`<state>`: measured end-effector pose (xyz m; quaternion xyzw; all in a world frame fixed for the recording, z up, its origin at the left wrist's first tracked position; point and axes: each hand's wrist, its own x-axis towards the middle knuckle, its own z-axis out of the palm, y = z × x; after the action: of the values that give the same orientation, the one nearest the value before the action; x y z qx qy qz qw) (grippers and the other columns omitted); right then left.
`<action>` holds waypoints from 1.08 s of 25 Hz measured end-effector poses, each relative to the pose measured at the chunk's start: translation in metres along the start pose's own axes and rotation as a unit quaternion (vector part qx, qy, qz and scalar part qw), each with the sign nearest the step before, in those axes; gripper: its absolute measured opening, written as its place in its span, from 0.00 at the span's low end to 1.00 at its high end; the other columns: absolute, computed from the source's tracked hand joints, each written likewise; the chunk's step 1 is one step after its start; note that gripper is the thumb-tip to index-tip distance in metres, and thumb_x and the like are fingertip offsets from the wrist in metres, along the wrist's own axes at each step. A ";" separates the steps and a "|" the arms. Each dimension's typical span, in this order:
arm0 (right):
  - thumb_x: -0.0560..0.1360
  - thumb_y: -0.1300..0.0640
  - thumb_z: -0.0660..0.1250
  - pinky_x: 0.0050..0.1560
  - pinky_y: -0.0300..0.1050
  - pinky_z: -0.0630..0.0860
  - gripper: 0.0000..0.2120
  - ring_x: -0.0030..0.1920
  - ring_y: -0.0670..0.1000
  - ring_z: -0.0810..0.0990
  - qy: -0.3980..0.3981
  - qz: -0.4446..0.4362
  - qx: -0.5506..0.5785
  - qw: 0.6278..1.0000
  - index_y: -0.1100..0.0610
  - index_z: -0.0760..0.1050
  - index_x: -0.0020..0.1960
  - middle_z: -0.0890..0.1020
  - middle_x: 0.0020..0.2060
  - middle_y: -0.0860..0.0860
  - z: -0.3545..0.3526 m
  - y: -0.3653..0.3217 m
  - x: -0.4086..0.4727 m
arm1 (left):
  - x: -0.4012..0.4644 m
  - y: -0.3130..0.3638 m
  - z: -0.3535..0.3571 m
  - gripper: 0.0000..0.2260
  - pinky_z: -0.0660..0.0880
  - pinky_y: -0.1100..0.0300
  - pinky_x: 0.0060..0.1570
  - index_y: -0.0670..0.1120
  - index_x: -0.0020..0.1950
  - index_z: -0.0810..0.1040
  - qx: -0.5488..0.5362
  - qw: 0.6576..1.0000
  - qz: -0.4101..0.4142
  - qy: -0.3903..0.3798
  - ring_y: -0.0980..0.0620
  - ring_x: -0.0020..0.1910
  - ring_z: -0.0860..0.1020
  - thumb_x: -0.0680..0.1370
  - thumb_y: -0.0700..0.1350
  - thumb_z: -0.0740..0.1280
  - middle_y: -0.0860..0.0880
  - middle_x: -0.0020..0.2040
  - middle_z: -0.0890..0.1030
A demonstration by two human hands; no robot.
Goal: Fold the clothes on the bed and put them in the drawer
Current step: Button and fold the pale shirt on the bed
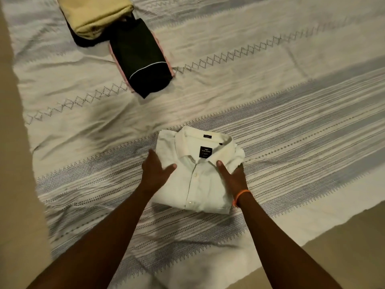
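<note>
Shirt: the folded white shirt (198, 174) lies flat on the bed (291, 132), toward its near edge, collar pointing away from you and the button placket running down the middle. A dark label shows inside the collar.
Shirt to hands: it sits between your two hands, one at each side edge, just below the collar.
Left hand: your left hand (155, 174) lies on the shirt's left side, thumb laid over the top of the cloth and pointing in toward the placket. The fingers reach along the shirt's left edge; you cannot tell from here whether they curl under it.
Right hand: your right hand (232, 176) is at the shirt's right side, thumb pressed on top near the collar point, the fingers tucked out of sight at the bunched edge of the cloth. It looks like a pinch on that edge.
Arms: both forearms reach forward from the near edge of the bed, converging on the shirt. An orange band (241, 196) circles your right wrist.
Other clothes: a folded black garment (143, 59) with a thin white stripe lies on something pink toward the far left corner of the bed, well apart from the shirt. Just beyond it, a folded cream garment (98, 15) rests on more dark cloth.
</note>
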<state>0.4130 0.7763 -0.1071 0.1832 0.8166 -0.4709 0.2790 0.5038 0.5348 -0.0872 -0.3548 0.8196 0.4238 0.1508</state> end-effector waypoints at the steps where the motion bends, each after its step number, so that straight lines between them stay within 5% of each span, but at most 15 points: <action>1: 0.58 0.27 0.74 0.61 0.51 0.77 0.45 0.61 0.51 0.79 0.015 0.016 0.014 1.000 0.53 0.71 0.65 0.80 0.61 0.50 0.003 0.000 0.008 | 0.011 0.000 0.002 0.43 0.64 0.49 0.71 0.40 0.77 0.57 -0.088 0.993 -0.063 -0.039 0.42 0.72 0.66 0.71 0.56 0.75 0.42 0.75 0.65; 5: 0.63 0.36 0.77 0.58 0.49 0.78 0.34 0.51 0.49 0.80 0.014 0.056 0.038 0.998 0.57 0.75 0.58 0.82 0.52 0.50 0.008 -0.017 0.021 | 0.022 0.004 -0.005 0.38 0.78 0.50 0.56 0.46 0.65 0.76 -0.232 0.961 -0.133 -0.067 0.47 0.58 0.80 0.60 0.58 0.82 0.49 0.60 0.81; 7: 0.67 0.40 0.77 0.55 0.49 0.79 0.25 0.47 0.51 0.81 -0.024 0.068 0.061 0.996 0.58 0.79 0.54 0.84 0.46 0.51 0.006 -0.026 0.013 | 0.007 0.012 -0.017 0.30 0.80 0.48 0.52 0.45 0.59 0.80 -0.300 0.937 -0.154 -0.095 0.47 0.51 0.83 0.61 0.54 0.82 0.47 0.53 0.85; 11: 0.68 0.45 0.77 0.52 0.50 0.81 0.18 0.48 0.53 0.84 -0.058 0.064 0.132 0.988 0.55 0.81 0.51 0.85 0.46 0.53 -0.006 -0.049 -0.036 | -0.043 0.028 -0.058 0.18 0.80 0.43 0.53 0.44 0.50 0.83 -0.305 0.940 -0.136 -0.068 0.42 0.49 0.84 0.66 0.52 0.80 0.43 0.47 0.86; 16: 0.72 0.56 0.75 0.46 0.50 0.82 0.10 0.46 0.55 0.85 -0.114 0.049 0.204 0.971 0.58 0.81 0.51 0.86 0.47 0.57 -0.015 -0.088 -0.133 | -0.133 0.029 -0.127 0.19 0.78 0.38 0.53 0.45 0.52 0.83 -0.327 0.941 -0.075 -0.042 0.40 0.49 0.84 0.68 0.54 0.79 0.43 0.48 0.86; 20: 0.67 0.54 0.79 0.54 0.62 0.80 0.18 0.49 0.59 0.85 -0.131 0.047 0.212 0.967 0.60 0.82 0.53 0.86 0.47 0.58 -0.003 -0.098 -0.195 | -0.182 0.004 -0.164 0.22 0.77 0.37 0.55 0.44 0.56 0.82 -0.336 0.940 -0.059 -0.033 0.38 0.51 0.83 0.67 0.54 0.78 0.41 0.50 0.85; 27: 0.70 0.56 0.76 0.49 0.58 0.82 0.14 0.46 0.59 0.85 -0.084 -0.002 0.218 0.972 0.62 0.81 0.51 0.86 0.44 0.59 0.062 -0.091 -0.310 | -0.237 -0.062 -0.230 0.13 0.78 0.58 0.42 0.42 0.56 0.80 -0.332 0.943 0.001 0.017 0.47 0.45 0.83 0.74 0.45 0.74 0.45 0.48 0.84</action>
<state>0.6205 0.6660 0.1235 0.1974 0.6682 -0.6520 0.2991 0.7266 0.4337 0.1425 -0.3909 0.6353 0.6659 0.0098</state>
